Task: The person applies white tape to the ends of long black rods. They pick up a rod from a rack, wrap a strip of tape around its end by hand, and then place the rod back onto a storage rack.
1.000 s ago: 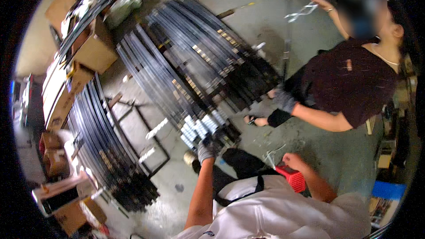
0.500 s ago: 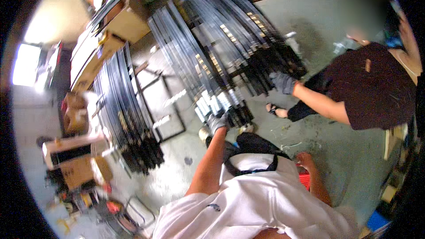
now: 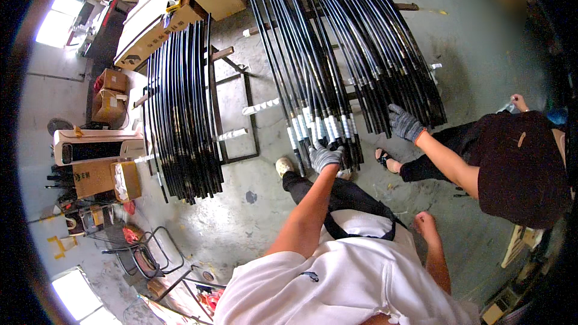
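Note:
My left hand (image 3: 326, 156), in a grey knit glove, is closed around the near ends of the black rods (image 3: 310, 72) in the middle bundle. White wraps (image 3: 330, 127) band several of these rods just beyond my fingers. How many rods lie in the grip is hidden. My right hand (image 3: 425, 224), bare, hangs beside my right hip with its fingers curled into a loose fist; nothing shows in it. To the right, a co-worker's gloved hand (image 3: 406, 124) is at the near ends of another bundle of black rods (image 3: 379, 48).
A third rod bundle (image 3: 180, 108) lies on a metal frame (image 3: 248, 114) to the left. Cardboard boxes (image 3: 153, 36) stand beyond it. A white appliance (image 3: 96, 146) and tubular chair (image 3: 150, 253) are at far left. The co-worker's dark top (image 3: 521, 168) is close on my right.
The view has turned and steadied, so the rods look sharper and sit farther right. My left hand stays at the white-wrapped rod ends. A red thing beside my right hand is out of sight.

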